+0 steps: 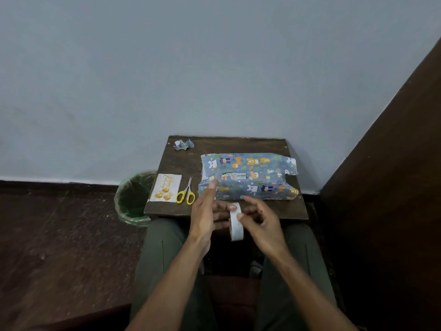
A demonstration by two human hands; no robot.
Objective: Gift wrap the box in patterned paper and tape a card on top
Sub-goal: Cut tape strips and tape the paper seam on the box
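Note:
The box [248,176], covered in blue paper with cartoon animals, lies on the right half of a small dark wooden table [174,163]; loose paper flaps stick out at its right end. In front of it my left hand [206,211] holds a white roll of tape [236,223] with its fingers through the roll, index finger raised toward the box. My right hand [256,217] pinches the roll's edge with thumb and fingertips. A white card [165,188] with gold balloons lies at the table's left front.
Yellow-handled scissors [186,194] lie between the card and the box. A crumpled paper scrap [183,144] sits at the table's far left corner. A bin with a green liner [133,197] stands on the floor at the left. A dark wooden panel [393,163] rises at right.

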